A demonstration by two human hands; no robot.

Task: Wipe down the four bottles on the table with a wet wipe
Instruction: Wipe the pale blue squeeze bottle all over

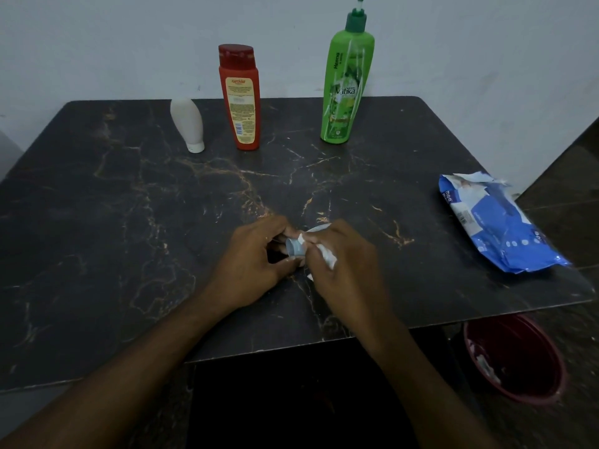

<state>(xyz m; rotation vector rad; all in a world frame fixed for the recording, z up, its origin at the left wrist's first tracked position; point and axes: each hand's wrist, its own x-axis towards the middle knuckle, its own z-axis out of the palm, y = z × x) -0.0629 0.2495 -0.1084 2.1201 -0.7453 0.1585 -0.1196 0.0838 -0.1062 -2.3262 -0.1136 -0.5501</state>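
Near the middle of the dark marble table (129, 222), my left hand (256, 264) holds a small bottle with a light blue cap (295, 247); most of its body is hidden. My right hand (340, 267) grips a crumpled white wet wipe (327, 256) pressed against that bottle. Three more bottles stand at the back: a white one (188, 124) resting on its cap, a red one (240, 97), and a tall green pump bottle (346, 89).
A blue pack of wet wipes (496, 222) lies at the table's right edge. A dark red bin (515, 358) with used white wipes sits on the floor below the right corner. A pale wall stands behind the table.
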